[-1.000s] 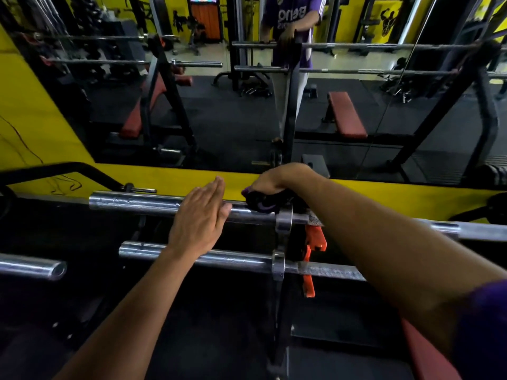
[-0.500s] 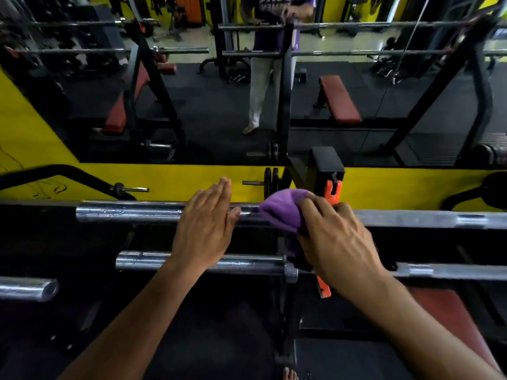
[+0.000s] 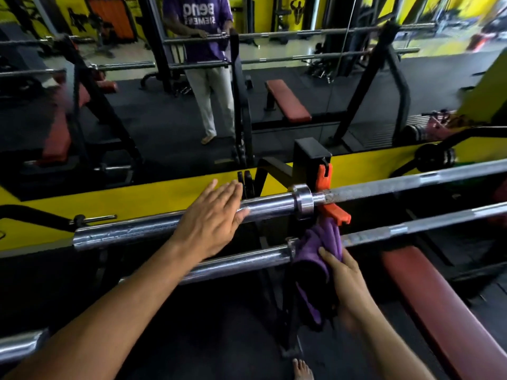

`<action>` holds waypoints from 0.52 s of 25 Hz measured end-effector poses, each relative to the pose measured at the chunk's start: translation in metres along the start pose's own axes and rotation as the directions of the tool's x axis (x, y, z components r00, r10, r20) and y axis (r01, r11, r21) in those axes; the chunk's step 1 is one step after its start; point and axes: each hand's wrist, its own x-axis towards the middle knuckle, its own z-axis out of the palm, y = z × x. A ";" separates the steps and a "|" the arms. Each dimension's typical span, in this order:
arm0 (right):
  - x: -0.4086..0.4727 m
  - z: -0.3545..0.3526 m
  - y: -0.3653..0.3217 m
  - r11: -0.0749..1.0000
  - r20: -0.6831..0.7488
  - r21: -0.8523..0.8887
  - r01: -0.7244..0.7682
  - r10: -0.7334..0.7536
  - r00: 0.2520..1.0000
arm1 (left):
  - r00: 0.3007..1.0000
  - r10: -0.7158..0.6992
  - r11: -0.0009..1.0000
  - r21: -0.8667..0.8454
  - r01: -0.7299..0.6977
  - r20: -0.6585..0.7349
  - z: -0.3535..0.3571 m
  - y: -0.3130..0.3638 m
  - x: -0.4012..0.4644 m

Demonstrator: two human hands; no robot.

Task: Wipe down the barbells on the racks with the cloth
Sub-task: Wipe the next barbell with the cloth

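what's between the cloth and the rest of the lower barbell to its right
Nothing visible. The right hand presses the purple cloth against the lower barbell beside its collar, and the shaft runs bare to the right. The orange hook sits above.

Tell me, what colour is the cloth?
Purple. The cloth shows best in the head view, pressed on the lower barbell by the right hand.

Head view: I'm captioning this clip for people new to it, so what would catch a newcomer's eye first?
Probably the purple cloth, pressed by the right hand against the lower barbell near its collar at centre. Above it, the left hand lies flat and open on the upper barbell, beside the orange rack hooks. Behind runs a yellow-edged mirror reflecting the gym.
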 end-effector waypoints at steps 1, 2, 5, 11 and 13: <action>0.006 0.006 0.012 0.938 0.103 0.303 -0.171 0.146 0.984 | 0.999 0.053 0.998 0.029 -0.053 0.001 0.000 -0.005 0.002; 0.011 0.015 0.018 0.829 0.197 0.497 -0.257 0.180 0.964 | 0.996 0.088 0.995 0.043 -0.088 0.011 0.001 -0.009 0.003; 0.037 0.053 0.009 0.649 0.111 0.749 -0.135 0.079 0.991 | 0.995 0.103 0.993 0.059 -0.102 -0.004 0.003 -0.009 0.002; 0.073 0.105 -0.021 0.618 0.046 0.785 -0.046 0.016 0.999 | 0.996 0.080 0.994 0.075 -0.076 -0.049 0.006 -0.007 0.001; 0.077 0.105 -0.022 0.659 0.060 0.751 -0.036 -0.015 0.998 | 0.996 0.077 0.994 0.083 -0.074 -0.038 0.007 -0.005 0.001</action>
